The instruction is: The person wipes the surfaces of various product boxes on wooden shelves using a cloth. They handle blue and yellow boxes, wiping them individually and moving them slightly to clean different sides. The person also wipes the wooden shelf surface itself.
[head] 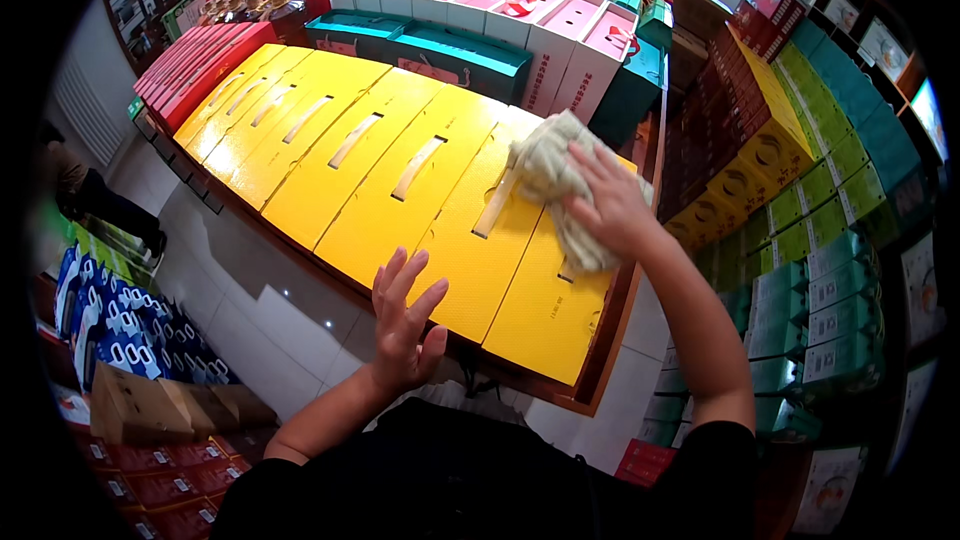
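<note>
My right hand [611,199] lies over a pale, crumpled cloth [551,157], fingers spread and pressing it onto yellow cardboard gift boxes [397,142]. The cloth covers parts of the two boxes at the right end of the row, and one end of it hangs toward me over a box handle. Several yellow boxes stand side by side with strap handles [420,169] on their tops. My left hand [405,319] is raised near the front edge of the row, fingers apart, with nothing in it. The wooden table edge [600,382] shows beneath the boxes.
Red boxes [210,67], a teal tray-like box [457,52] and white-pink boxes with red ribbons [517,0] stand behind. Stacked green boxes [832,300] line the right. Blue packages [135,322] and brown cartons [142,405] are at left. A person [105,195] stands at far left.
</note>
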Available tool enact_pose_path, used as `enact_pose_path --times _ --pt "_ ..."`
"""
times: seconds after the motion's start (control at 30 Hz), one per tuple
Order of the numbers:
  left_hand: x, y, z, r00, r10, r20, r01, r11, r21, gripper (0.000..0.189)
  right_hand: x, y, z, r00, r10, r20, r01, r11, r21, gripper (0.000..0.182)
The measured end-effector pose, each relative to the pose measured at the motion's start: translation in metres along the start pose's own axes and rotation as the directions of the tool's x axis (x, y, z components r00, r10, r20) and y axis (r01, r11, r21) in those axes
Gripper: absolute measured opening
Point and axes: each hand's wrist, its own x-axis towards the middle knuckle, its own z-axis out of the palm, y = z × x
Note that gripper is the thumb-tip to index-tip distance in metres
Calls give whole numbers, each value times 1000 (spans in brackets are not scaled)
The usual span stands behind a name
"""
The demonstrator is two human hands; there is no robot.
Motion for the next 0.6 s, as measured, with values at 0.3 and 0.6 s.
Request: enact_pose_path --times 0.3,0.6 --pt "-1 -5 -4 998 -44 -52 44 999 -4 40 -25 -95 -5 969 -205 140 206 979 5 72" --pt "-10 -12 -20 992 -34 -118 34 999 2 44 23 -98 5 937 -311 158 288 945 154 67"
